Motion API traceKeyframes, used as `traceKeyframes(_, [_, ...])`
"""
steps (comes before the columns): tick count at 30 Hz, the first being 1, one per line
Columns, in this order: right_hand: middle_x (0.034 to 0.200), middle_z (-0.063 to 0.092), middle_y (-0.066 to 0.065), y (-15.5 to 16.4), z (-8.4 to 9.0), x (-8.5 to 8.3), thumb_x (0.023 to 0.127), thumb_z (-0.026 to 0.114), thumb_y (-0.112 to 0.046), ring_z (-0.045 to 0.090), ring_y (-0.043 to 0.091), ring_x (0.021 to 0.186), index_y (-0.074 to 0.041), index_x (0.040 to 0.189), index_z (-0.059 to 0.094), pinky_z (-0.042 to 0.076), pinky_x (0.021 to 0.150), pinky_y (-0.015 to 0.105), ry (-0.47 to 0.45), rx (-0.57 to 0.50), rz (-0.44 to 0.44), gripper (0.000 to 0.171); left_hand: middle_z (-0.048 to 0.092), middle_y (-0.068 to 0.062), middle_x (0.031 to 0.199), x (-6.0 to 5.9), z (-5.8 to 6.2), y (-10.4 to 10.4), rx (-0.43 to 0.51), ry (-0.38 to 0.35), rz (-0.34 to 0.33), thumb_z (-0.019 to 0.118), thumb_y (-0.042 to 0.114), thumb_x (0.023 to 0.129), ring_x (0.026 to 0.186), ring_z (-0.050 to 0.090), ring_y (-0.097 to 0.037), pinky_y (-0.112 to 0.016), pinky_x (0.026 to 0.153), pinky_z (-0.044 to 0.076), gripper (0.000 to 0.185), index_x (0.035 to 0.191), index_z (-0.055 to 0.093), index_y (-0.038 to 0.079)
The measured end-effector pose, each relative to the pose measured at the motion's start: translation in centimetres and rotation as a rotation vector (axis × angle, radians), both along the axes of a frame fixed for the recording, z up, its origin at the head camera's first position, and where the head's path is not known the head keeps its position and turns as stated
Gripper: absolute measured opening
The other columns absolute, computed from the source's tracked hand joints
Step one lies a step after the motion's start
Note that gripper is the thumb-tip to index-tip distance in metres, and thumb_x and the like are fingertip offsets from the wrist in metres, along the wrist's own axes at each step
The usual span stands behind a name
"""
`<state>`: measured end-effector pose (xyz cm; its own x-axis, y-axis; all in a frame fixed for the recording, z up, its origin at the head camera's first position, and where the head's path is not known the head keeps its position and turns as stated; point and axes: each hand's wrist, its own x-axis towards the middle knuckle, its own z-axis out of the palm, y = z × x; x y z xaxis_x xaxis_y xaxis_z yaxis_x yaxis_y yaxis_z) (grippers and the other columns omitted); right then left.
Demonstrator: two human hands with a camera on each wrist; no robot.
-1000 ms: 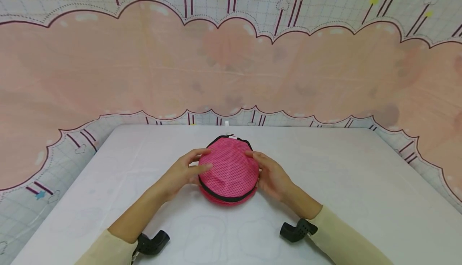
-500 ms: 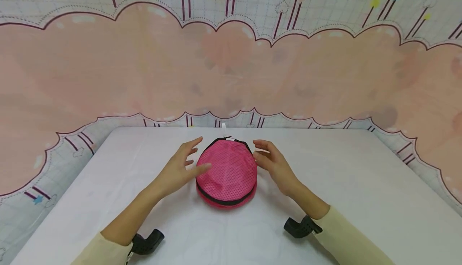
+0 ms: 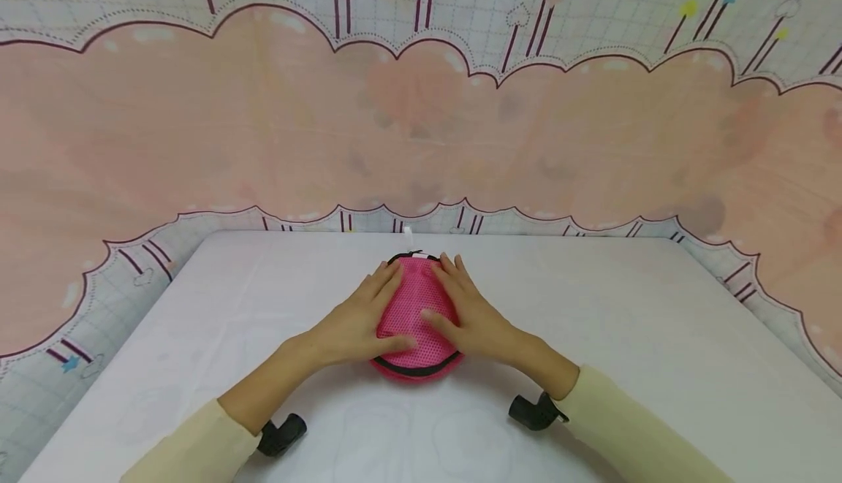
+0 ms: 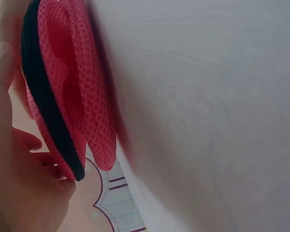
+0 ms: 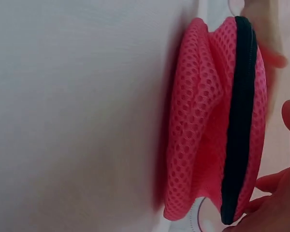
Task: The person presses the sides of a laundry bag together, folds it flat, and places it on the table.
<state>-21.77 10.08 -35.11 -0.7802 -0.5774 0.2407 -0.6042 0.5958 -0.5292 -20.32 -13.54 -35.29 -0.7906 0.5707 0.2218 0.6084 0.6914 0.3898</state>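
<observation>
A round pink mesh pouch (image 3: pixel 416 300) lies on the table, with a black zipper (image 5: pixel 241 111) running round its upper edge. My left hand (image 3: pixel 355 322) rests on the pouch's left part, fingers extended forward and thumb across the top. From the other side my right hand (image 3: pixel 487 322) lies over the right part, its fingers also straight. Both wrist views show the pouch (image 4: pixel 94 96) from the side, with folded mesh sagging below the zipper band. The hands cover much of its left and right edges.
A white cloth covers the table (image 3: pixel 625 300). Behind it hangs a peach and white patterned backdrop (image 3: pixel 421 139). Small black wrist cameras (image 3: pixel 283 435) jut from under both sleeves, close over the tabletop.
Both hands first held the pouch's sides, then spread apart from it, and have now come inward onto its top. The pouch has stayed in nearly the same place.
</observation>
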Motion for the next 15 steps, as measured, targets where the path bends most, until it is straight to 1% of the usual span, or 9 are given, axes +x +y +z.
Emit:
traceKeyframes(3, [0.159,0.002,0.009,-0.2,-0.4,0.1,0.094,0.055,-0.044,-0.009,0.025,0.144,-0.006,0.152,0.019,0.019,0.109,0.054,0.006,0.032,0.012,0.078,0.008,-0.012,0.159,-0.1,-0.5,0.1,-0.022,0.010,-0.013,0.065,0.058,0.082,0.144,0.005,-0.032,-0.048,0.111,0.019,0.105,0.152,0.013,0.001])
traceKeyframes(5, [0.159,0.001,0.009,-0.3,-0.6,0.2,0.094,0.055,-0.045,-0.010,0.025,0.144,-0.006,0.152,0.019,0.019,0.109,0.053,0.009,0.046,0.017,0.079,0.007,-0.012,0.159,-0.1,-0.7,0.1,-0.025,0.006,-0.008,0.065,0.060,0.081,0.144,0.005,-0.031,-0.048,0.111,0.020,0.106,0.152,0.013,0.001])
traceKeyframes(8, [0.159,0.000,0.010,-0.3,-0.8,0.2,0.094,0.055,-0.046,-0.009,0.026,0.144,-0.007,0.153,0.018,0.019,0.109,0.053,0.007,0.064,0.019,0.080,0.009,-0.013,0.158,-0.1,-0.9,0.2,-0.010,0.002,-0.010,0.066,0.060,0.080,0.144,0.006,-0.035,-0.051,0.110,0.021,0.106,0.151,0.014,0.000])
traceKeyframes(11, [0.159,0.000,0.011,-0.3,-1.0,0.2,0.094,0.055,-0.046,-0.008,0.029,0.144,-0.007,0.153,0.017,0.019,0.109,0.053,-0.007,0.074,0.020,0.080,0.009,-0.016,0.158,-0.1,-1.2,0.4,-0.008,0.000,-0.023,0.066,0.058,0.081,0.143,0.006,-0.038,-0.052,0.111,0.016,0.105,0.150,0.015,-0.003])
traceKeyframes(15, [0.159,-0.003,0.009,-0.3,-1.4,0.2,0.094,0.054,-0.048,-0.009,0.028,0.144,-0.008,0.153,0.014,0.018,0.110,0.052,-0.042,0.099,0.026,0.082,0.010,-0.019,0.157,0.0,-1.6,0.5,-0.025,0.006,-0.022,0.067,0.054,0.082,0.142,0.007,-0.041,-0.052,0.112,0.012,0.104,0.149,0.016,-0.006])
